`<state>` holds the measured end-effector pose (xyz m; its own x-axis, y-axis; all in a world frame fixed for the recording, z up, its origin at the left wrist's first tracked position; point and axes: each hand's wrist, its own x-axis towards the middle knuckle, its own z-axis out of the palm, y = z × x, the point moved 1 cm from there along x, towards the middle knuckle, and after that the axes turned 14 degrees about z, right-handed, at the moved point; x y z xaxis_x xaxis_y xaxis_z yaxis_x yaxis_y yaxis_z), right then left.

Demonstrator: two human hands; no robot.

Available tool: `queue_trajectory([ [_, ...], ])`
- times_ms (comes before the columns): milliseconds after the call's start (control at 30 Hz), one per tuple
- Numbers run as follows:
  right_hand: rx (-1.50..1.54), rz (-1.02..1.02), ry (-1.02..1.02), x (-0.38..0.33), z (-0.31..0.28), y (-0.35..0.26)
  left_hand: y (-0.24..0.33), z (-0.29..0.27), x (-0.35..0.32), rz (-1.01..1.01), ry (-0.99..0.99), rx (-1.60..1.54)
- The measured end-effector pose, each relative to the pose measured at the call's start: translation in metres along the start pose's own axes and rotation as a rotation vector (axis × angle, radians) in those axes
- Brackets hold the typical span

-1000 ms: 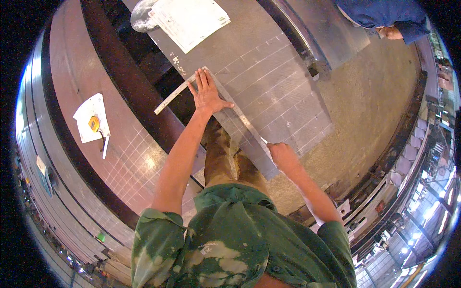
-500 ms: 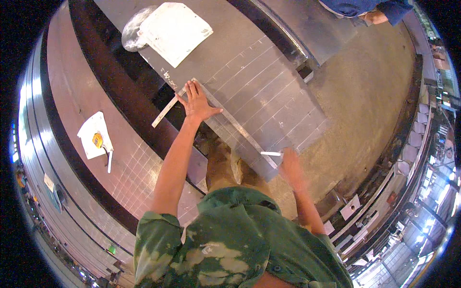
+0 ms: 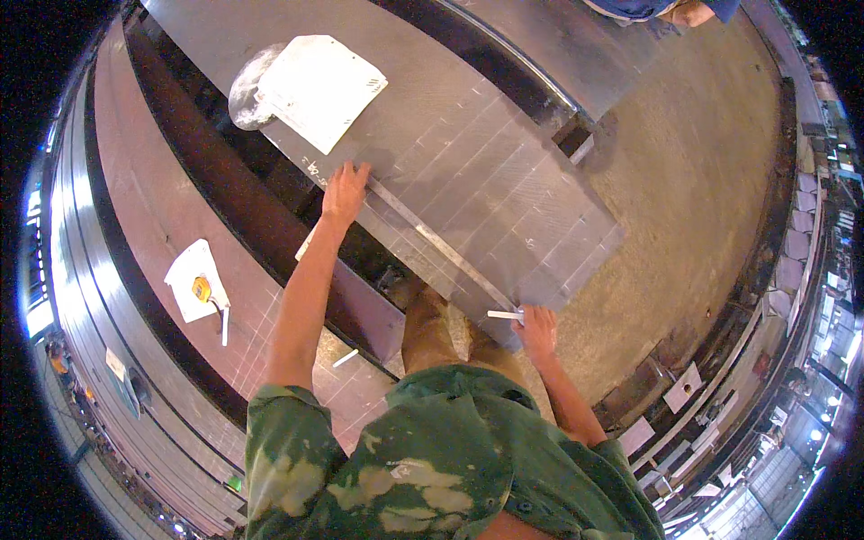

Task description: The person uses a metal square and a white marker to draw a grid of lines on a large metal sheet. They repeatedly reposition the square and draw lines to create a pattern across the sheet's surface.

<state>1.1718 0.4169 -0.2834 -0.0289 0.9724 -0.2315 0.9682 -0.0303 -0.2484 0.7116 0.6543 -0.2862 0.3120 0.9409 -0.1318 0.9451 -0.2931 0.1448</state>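
A long flat metal carpenter's square lies across a dark steel plate marked with several thin white lines. My left hand is closed around the square's corner at the plate's left edge; the short leg is mostly hidden behind my hand and forearm. At the near end of the long leg, my right hand pinches a white chalk stick, which points left across that end. Whether my right fingers also touch the square I cannot tell.
White sheets lie on the plate's far part over a round pale object. On the reddish plate at left, a yellow tape measure rests on white paper. Another white stick is nearby. A co-worker's blue sleeve shows at the top.
My left hand has gone from flat and spread on the square to closed around its corner. My right hand, with the chalk, has moved slightly nearer me. The view has shifted a little.
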Motion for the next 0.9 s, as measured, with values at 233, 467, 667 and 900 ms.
queue_trajectory([
  [233,-0.021,-0.058,0.103,0.024,-0.004,0.011,-0.003,-0.006,0.021,0.094,0.18,0.041],
  [467,0.023,-0.027,0.083,0.03,-0.011,0.009,0.0,0.011,0.027,0.092,0.194,0.012],
  [667,0.004,0.019,0.04,0.024,-0.006,0.011,-0.006,0.027,0.027,0.11,0.232,0.002],
  [900,-0.013,0.048,0.014,0.021,-0.004,0.013,-0.006,0.031,0.026,0.136,0.278,-0.028],
])
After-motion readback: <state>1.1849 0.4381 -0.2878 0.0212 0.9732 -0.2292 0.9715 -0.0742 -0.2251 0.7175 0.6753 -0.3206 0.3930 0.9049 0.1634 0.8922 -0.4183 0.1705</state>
